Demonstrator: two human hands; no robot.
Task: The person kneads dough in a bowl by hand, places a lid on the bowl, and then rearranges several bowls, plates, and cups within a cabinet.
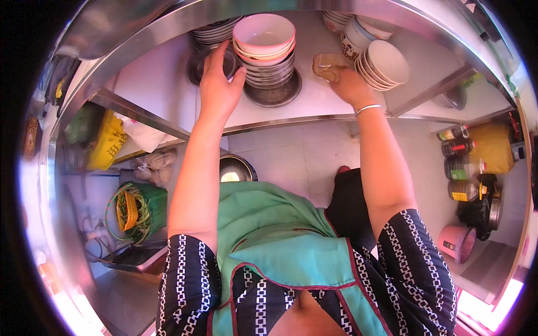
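Note:
My left hand (221, 85) has its fingers apart, thumb toward a tall stack of bowls. It looks close against the stack's left side; I cannot tell if it touches. White bowls with pink rims (263, 31) top that stack, with metal bowls (270, 73) below, on a round metal plate (273, 94). A dark round dish (196, 66) lies partly behind my left fingers. My right hand (352, 87) is closed on a small amber see-through dish (324, 63), which is tilted. Just right of that hand, a stack of white bowls (388, 63) leans on its side.
All this stands on a white shelf (314, 103) with a metal front edge. More patterned bowls (353, 42) stand behind. Bottles (462, 168) and a pink bucket (458, 242) are at right. At left are a green basket (148, 210) and a yellow bag (109, 143).

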